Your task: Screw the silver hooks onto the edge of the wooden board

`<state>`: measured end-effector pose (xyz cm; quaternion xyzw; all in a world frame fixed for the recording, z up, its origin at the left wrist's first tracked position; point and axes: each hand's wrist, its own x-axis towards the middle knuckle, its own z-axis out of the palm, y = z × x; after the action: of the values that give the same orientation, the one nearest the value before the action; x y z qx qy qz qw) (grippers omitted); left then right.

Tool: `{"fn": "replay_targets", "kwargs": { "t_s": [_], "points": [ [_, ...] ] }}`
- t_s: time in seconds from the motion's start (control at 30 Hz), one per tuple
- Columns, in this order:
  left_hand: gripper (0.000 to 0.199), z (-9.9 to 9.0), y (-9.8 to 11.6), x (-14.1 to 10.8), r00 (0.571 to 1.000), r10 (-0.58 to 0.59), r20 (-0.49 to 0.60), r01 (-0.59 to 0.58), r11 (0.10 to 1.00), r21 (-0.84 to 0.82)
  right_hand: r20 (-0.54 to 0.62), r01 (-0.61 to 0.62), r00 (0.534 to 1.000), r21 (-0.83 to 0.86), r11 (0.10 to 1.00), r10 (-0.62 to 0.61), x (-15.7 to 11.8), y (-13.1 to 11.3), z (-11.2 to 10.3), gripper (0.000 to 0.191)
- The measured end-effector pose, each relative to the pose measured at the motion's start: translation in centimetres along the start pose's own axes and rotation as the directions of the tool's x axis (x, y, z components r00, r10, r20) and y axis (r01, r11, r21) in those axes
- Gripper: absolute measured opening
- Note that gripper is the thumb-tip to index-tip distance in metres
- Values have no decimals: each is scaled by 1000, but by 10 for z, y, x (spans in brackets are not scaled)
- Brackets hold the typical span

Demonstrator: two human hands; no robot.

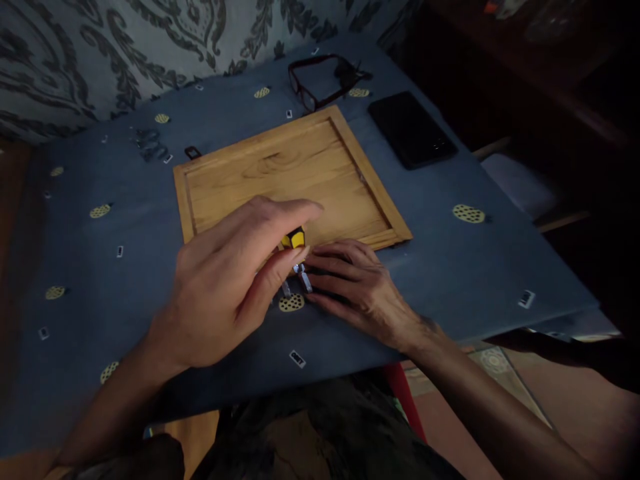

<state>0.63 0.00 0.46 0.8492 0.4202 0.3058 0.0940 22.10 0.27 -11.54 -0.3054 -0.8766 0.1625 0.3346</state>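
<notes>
Noted between the table's (450,287) far and near edges: one wooden panel (305,170). One yellow-black handle (297,238) is held by the curled left hand (225,273); two metal prongs (305,281) are adjoined by the half-open right hand (361,287), grip undeterminable.

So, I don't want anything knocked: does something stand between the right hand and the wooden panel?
Nothing visible does: the right hand lies at the near edge of the wooden panel. The phone lies right of it, the glasses beyond it.

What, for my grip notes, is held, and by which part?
The left hand holds a yellow-black tool, likely a screwdriver, by its handle; whether the right hand grips anything is unclear.
</notes>
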Motion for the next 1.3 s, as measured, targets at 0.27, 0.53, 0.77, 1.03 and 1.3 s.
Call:
{"fn": "replay_targets", "kwargs": {
  "t_s": [0.27,0.53,0.77,1.03,1.3],
  "points": [
    [23,0,2,0,1000,31,-5,-31,999,27,0,-14,1000,16,1000,14,1,-1,0,18],
    [20,9,-1,0,989,112,-96,-102,990,102,-43,40,998,-25,999,-41,2,-1,0,14],
    [22,7,5,0,992,82,-97,-77,996,47,-24,22,999,-8,1000,-22,1,-1,0,17],
    [20,6,-1,0,991,115,-74,-116,993,-8,-18,20,1000,-13,1000,-20,-1,1,2,19],
    [21,8,4,-1,981,156,-115,-150,987,56,-12,-3,1000,11,1000,3,0,1,2,18]
  ]
}}
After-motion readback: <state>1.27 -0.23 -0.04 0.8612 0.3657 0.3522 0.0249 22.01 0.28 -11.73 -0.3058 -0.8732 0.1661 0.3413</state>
